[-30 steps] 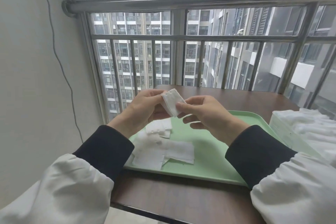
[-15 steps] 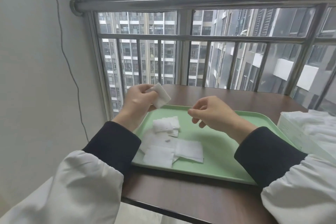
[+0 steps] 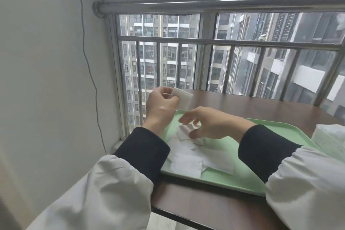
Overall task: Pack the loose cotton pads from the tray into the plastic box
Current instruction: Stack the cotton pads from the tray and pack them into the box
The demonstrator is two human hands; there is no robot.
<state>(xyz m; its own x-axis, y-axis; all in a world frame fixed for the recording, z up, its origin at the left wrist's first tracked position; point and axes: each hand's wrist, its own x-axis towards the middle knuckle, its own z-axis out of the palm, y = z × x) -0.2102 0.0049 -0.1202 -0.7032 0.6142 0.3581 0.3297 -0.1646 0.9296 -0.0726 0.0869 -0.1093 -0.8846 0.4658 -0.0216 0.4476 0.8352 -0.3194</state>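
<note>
Cotton pads sit pinched in the left hand's curled fingers, while the right hand's loosely spread fingers touch loose pads beneath them on the tray.

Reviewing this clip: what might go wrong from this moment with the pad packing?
1. The left grip pinches the held pads by one end, raised above the table's left corner; if they slip, they may fall off the tray.
2. The loose pads overlap, so the blurred right grip may lift several or scatter them.
3. The plastic box sits far right, so it is a long carry.
</note>
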